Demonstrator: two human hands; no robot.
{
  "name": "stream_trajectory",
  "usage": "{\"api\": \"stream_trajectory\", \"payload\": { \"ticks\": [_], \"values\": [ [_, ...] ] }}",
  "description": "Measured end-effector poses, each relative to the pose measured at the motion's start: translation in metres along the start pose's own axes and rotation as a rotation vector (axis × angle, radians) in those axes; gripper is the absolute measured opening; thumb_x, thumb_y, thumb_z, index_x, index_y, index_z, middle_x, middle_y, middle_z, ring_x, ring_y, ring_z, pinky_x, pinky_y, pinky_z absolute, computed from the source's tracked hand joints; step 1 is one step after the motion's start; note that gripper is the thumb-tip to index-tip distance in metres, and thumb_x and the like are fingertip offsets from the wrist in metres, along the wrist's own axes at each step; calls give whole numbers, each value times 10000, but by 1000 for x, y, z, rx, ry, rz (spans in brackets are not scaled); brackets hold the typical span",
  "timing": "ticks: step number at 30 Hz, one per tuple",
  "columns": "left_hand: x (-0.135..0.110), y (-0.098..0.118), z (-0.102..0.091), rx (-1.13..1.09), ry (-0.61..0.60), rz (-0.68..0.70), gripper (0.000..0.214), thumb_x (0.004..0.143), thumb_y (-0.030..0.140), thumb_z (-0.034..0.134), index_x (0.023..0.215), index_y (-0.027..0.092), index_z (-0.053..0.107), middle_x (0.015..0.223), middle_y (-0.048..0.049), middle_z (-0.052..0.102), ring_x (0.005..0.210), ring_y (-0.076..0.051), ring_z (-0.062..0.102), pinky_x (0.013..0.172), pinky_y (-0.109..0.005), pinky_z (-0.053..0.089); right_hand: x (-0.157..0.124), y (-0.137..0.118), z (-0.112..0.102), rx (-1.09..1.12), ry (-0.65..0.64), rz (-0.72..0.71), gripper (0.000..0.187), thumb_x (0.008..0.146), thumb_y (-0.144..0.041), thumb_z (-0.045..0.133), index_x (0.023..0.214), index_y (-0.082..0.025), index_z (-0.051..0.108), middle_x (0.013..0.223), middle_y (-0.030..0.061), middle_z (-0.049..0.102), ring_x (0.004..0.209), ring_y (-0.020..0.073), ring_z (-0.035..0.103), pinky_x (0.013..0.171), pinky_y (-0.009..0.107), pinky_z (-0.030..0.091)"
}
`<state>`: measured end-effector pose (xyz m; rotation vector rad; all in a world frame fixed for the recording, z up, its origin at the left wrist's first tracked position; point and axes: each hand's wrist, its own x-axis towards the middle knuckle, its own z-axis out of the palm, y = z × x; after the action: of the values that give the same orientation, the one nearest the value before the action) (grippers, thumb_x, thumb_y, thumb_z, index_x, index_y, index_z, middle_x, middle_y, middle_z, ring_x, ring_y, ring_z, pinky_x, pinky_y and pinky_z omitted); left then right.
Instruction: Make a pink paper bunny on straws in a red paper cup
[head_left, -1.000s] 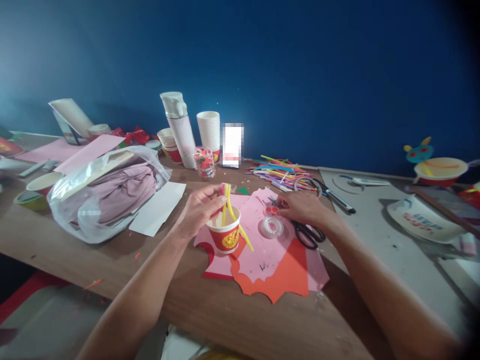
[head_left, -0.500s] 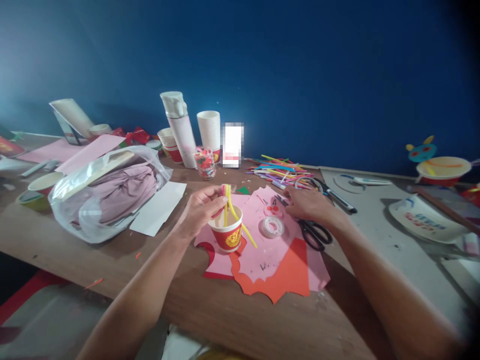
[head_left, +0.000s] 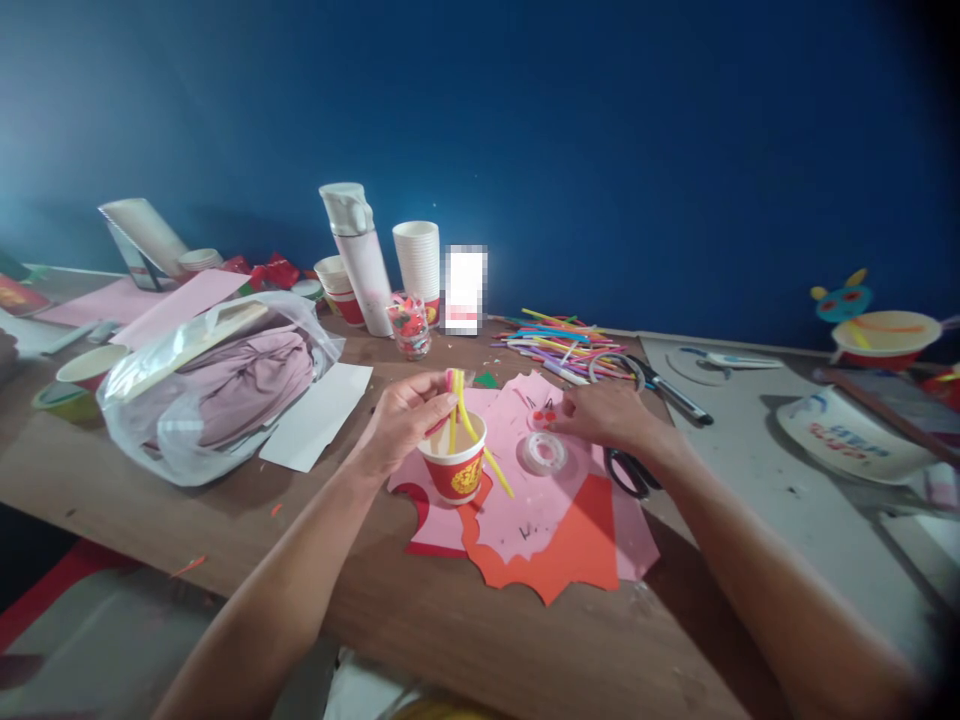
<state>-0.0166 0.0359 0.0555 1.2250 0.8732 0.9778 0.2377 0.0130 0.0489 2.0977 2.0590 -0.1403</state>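
My left hand (head_left: 401,420) pinches yellow and pink straws (head_left: 459,405) that stand in a red paper cup (head_left: 454,466) on pink paper (head_left: 536,500). My right hand (head_left: 600,410) rests palm down on the pink paper, its fingers reaching toward small red cut-outs (head_left: 544,412) just above a roll of clear tape (head_left: 544,452). Black scissors (head_left: 628,470) lie under that wrist. I cannot make out anything held in my right hand.
An orange paper shape (head_left: 570,555) lies under the pink one. A plastic bag of cloth (head_left: 217,380) sits left, with a white sheet (head_left: 315,415) beside it. A bottle (head_left: 360,255), stacked cups (head_left: 418,260), a jar (head_left: 409,325) and loose coloured straws (head_left: 559,340) line the back.
My right hand has slid slightly left, from beside the scissors toward the red cut-outs. My left hand and the cup have stayed put.
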Motion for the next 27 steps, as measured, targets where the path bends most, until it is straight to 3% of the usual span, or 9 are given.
{"api": "stream_trajectory", "payload": {
  "ticks": [6,13,20,27],
  "values": [
    [-1,1,0,15,-14,22,226,681,270,712,873,154,687,647,16,597,527,-41,486,515,-154,393,3,-1,6,120,-9,-37,391,733,-534,528,900,-208,666,865,96,688,792,260,627,623,310,401],
    [-1,3,1,0,-7,17,228,680,282,711,861,145,683,608,24,586,483,-36,446,492,-168,364,9,9,12,368,-56,-112,246,721,-432,565,827,-230,655,837,24,686,734,178,599,560,252,360],
    [-2,4,-1,-35,-64,-13,238,708,286,689,895,138,688,666,-2,643,519,-48,511,549,-184,418,16,12,17,443,24,-132,166,729,-349,531,679,-202,589,632,-1,613,586,139,530,508,246,315],
    [-4,2,0,-72,-62,-47,272,697,265,700,942,149,678,796,-46,698,710,-131,632,693,-251,489,13,15,4,903,263,-96,272,699,-457,610,735,-194,551,613,-21,576,563,132,517,518,247,351]
  ]
}}
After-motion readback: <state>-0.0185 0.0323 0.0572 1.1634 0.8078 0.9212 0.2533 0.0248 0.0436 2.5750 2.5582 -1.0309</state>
